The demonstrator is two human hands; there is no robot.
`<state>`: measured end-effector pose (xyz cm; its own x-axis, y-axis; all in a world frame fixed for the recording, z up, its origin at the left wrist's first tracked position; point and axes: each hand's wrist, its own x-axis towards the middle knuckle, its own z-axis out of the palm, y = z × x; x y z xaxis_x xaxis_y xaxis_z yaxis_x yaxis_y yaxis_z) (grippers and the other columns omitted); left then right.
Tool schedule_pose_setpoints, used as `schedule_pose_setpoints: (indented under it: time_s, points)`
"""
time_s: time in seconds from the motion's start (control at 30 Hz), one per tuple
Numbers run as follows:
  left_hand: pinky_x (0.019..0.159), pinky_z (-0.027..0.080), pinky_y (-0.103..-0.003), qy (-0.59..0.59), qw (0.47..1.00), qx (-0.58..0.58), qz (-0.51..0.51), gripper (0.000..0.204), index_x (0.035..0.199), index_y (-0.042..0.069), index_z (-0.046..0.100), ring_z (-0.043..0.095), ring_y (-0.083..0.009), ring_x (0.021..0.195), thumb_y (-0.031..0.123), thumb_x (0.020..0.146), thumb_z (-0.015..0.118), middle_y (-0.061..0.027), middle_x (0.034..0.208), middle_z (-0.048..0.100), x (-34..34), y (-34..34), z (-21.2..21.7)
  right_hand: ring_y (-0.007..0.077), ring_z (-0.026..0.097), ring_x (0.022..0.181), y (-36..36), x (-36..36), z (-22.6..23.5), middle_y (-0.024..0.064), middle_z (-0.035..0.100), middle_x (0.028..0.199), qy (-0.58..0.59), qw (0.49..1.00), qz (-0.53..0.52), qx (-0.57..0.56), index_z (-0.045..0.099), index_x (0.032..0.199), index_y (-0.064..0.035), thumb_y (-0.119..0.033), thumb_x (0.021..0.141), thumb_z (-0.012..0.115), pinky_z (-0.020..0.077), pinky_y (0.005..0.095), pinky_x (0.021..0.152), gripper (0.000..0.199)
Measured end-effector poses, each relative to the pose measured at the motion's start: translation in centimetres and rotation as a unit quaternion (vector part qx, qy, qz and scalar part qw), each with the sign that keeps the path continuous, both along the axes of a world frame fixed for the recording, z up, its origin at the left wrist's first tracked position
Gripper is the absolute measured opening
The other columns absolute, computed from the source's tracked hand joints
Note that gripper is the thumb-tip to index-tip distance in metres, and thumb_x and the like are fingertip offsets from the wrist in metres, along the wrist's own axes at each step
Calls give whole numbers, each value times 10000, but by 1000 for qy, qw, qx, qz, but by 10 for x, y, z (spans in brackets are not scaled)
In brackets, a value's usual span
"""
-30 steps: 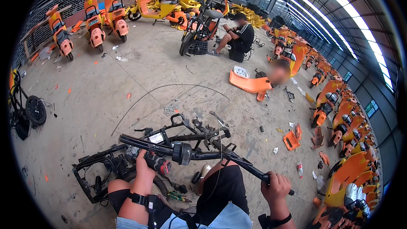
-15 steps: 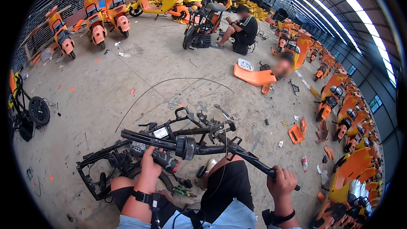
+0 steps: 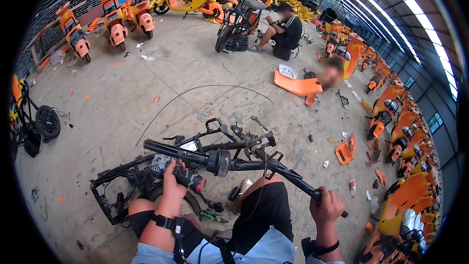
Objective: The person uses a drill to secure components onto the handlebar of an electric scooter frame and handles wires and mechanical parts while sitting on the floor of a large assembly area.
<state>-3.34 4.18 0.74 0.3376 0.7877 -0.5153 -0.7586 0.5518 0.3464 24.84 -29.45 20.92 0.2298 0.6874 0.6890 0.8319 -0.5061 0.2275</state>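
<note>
A black scooter handlebar with a round hub in its middle lies across my lap, still joined to a stripped black frame on the concrete floor. My left hand grips a red and black power tool just under the bar's left half. My right hand is closed around the bar's right grip. Thin cables hang from the bar over my black shorts.
Green-handled pliers lie by my left knee. A loose wheel stands at the far left. An orange panel lies ahead, near two other people. Orange scooters line the right side and the back wall.
The handlebar and both hands have kept their hold. My view has shifted slightly, with the bar sitting a little lower and further right.
</note>
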Motion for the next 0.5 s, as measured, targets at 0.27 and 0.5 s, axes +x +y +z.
schedule_pose_setpoints:
  time_s: [0.27,0.5]
  points:
    - [807,499,-313,15,1000,-7,-8,123,1026,145,655,633,-134,826,245,956,669,6,927,684,-6,2,-9,245,552,548,-1,-1,3,43,539,632,-11,1000,22,10,660,865,-87,-89,693,656,394,385,520,172]
    - [755,527,-327,28,999,-41,-14,212,1059,144,635,634,-149,756,341,979,643,-16,862,676,-1,4,-12,244,554,542,-3,1,-2,45,553,634,-11,1000,15,11,653,846,-81,-71,693,651,399,372,513,153]
